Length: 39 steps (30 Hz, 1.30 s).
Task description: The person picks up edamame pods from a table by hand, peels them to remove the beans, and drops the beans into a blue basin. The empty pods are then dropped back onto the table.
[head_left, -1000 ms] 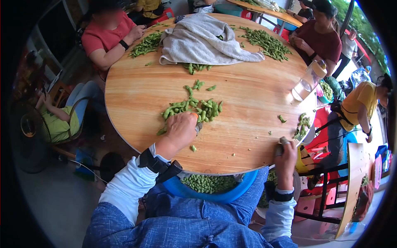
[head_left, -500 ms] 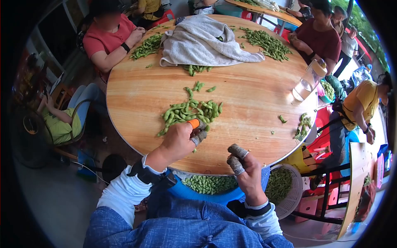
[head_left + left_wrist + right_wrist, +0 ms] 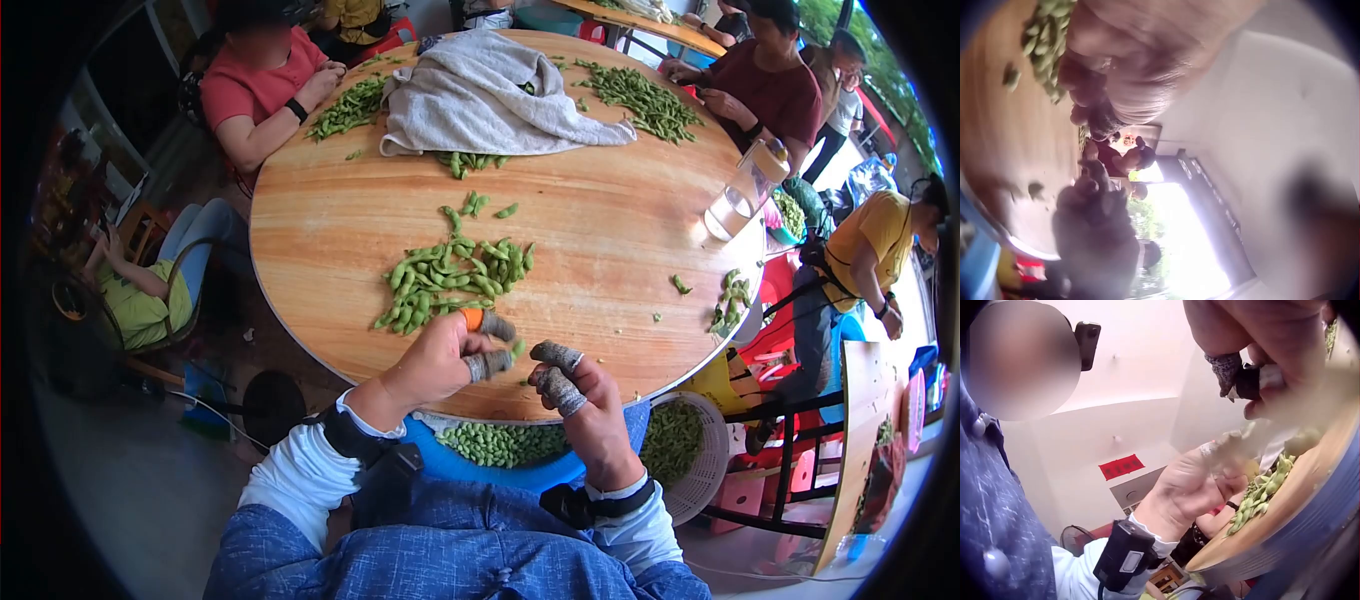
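My left hand (image 3: pixel 435 355) pinches a small green pod (image 3: pixel 517 349) between taped fingertips, above the table's near edge. Facing it at the right, my right hand (image 3: pixel 597 425) has its grey-taped thumb and finger loosely bent and apart, with nothing visible between them. Beyond the left hand lies a heap of green pods (image 3: pixel 440 275). The hands do not touch in the head view. In the left wrist view the left hand (image 3: pixel 1147 62) is above the blurred right hand (image 3: pixel 1094 231). The right wrist view shows the right hand (image 3: pixel 1260 331) near the left hand (image 3: pixel 1188 487), whose fingertips are blurred.
A blue basin (image 3: pixel 440 462) of shelled beans sits below the table edge (image 3: pixel 470 412), beside a white basket (image 3: pixel 712 460) of pods. A grey towel (image 3: pixel 480 100) covers the far middle. At the right stands a bottle (image 3: pixel 735 208) near more pods (image 3: pixel 733 300). Several people sit around.
My right hand has come from the table's right edge to beside the left. The left hand has drawn back from the pod heap, and a pod now shows at its fingertips.
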Available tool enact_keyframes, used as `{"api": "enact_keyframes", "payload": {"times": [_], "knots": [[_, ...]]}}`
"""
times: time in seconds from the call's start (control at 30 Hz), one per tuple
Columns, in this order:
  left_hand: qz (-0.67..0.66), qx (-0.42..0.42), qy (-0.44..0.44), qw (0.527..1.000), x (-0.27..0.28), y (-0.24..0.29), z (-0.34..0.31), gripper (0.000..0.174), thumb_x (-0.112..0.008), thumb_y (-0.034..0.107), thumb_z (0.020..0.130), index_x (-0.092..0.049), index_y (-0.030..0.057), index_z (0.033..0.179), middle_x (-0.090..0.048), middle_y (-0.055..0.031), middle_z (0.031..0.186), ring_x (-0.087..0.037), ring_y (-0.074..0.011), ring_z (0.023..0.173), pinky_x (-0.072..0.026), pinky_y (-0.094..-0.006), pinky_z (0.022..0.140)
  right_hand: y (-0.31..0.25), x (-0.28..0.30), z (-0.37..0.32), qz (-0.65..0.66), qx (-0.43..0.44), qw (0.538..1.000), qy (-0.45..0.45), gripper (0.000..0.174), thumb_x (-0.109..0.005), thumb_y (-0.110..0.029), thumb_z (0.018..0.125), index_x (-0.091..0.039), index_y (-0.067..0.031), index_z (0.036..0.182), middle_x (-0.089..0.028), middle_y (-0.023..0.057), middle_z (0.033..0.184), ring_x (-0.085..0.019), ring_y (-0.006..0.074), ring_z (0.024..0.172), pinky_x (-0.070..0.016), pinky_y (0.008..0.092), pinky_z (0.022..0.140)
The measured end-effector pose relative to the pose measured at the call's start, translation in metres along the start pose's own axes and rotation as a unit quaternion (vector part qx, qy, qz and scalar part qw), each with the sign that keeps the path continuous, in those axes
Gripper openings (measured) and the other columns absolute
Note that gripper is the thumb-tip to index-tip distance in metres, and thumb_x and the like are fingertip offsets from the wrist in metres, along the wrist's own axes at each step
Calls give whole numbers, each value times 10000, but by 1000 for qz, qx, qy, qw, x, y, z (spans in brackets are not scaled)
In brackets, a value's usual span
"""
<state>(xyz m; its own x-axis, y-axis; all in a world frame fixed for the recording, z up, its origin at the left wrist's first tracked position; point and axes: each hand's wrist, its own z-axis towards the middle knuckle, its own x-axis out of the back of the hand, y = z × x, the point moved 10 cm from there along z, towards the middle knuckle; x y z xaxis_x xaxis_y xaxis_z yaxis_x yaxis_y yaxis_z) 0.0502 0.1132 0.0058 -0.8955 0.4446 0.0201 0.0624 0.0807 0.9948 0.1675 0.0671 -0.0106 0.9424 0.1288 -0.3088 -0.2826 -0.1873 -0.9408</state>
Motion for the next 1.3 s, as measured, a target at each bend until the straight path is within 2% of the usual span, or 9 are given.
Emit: {"api": "enact_keyframes", "payload": {"times": [0.07,0.27,0.43,0.97,1.07,1.13,1.17,1.2,1.3], "knots": [[131,-91,65,985,14,15,2,152,-598,64,752,-552,-16,873,-576,-24,718,-513,-62,590,-424,-189,534,-2,1,0,-20,13,1000,8,291,-522,-89,819,-481,48,1072,-553,54,971,-507,110,882,-396,236,784],[-118,52,-64,990,-17,-8,-10,182,-614,41,736,-575,-9,906,-591,-24,769,-538,-72,655,-446,-195,595,7,-2,-3,12,1,1000,-17,251,-521,-114,822,-517,29,1028,-568,26,892,-507,83,786,-402,209,688],[-122,66,-122,983,-28,-4,-18,170,-604,31,743,-567,-15,902,-587,-27,806,-540,-64,696,-450,-192,621,6,-6,-11,36,-25,998,-34,251,-547,-207,802,-563,7,932,-574,13,786,-488,63,677,-375,186,594],[-169,96,-170,966,-37,-12,-25,177,-599,54,752,-544,-26,900,-580,-37,810,-561,-100,719,-471,-222,651,9,-7,-20,38,-38,999,-7,184,-553,-132,785,-568,-4,916,-583,1,787,-505,60,691,-392,189,627],[-55,14,-123,991,-31,-10,-20,201,-604,91,753,-546,-21,909,-580,-50,755,-561,-93,660,-458,-220,586,12,-3,-17,39,-18,999,12,168,-548,-115,788,-569,-6,914,-583,-1,785,-502,55,687,-392,186,625],[162,0,-99,982,-31,11,-27,249,-615,134,743,-546,-22,924,-571,-84,729,-565,-128,635,-448,-235,569,11,3,-17,11,5,1000,24,161,-542,-105,792,-569,-7,916,-583,-1,781,-500,53,681,-390,185,622],[268,-5,-83,960,-30,19,-30,273,-620,156,738,-547,-22,932,-567,-101,715,-567,-145,623,-443,-243,560,7,5,-17,10,16,999,31,160,-539,-104,794,-569,-7,917,-582,-2,775,-497,52,675,-389,185,617],[332,-108,-59,935,-35,36,-34,230,-612,124,685,-548,-10,860,-529,-131,668,-554,-224,609,-431,-292,537,4,5,-16,10,25,999,36,159,-537,-102,796,-570,-7,918,-580,-3,769,-495,52,670,-387,186,611],[528,-275,-48,802,-48,42,-48,248,-628,103,654,-548,-23,852,-530,-114,654,-532,-243,561,-416,-314,509,7,-2,-16,0,-13,1000,8,159,-518,-68,807,-553,15,938,-586,25,829,-517,79,751,-405,208,691]]}}
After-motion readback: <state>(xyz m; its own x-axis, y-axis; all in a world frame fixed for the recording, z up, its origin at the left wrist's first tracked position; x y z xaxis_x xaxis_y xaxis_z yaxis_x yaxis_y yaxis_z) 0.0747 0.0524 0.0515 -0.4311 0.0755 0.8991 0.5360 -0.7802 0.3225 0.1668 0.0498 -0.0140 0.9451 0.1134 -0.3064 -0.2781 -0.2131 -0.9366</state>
